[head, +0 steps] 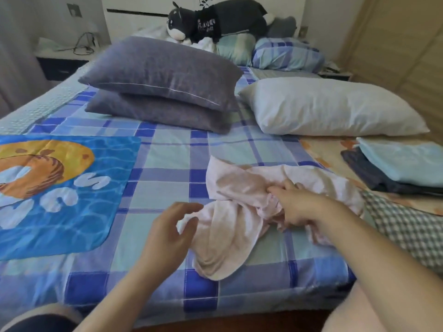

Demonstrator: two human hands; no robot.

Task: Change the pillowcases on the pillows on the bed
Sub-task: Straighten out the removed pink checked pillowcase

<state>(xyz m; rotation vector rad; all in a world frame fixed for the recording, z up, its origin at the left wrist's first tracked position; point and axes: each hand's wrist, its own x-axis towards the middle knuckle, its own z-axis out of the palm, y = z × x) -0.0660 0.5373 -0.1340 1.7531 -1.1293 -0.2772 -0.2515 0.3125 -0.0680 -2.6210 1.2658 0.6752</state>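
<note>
Bed, blue plaid sheet. On it: two grey pillows stacked upper centre, white bare pillow upper right, crumpled pink pillowcase centre, blue cartoon mat left, folded linens right edge, plush toy top.

Open sheet lying ahead of the crumpled pillowcase
Stacked grey pillows and the white pillow are blocking beyond; folded linens are crowding the right.

Soft even daylight — mild blur, wide-angle bending at edges
</note>
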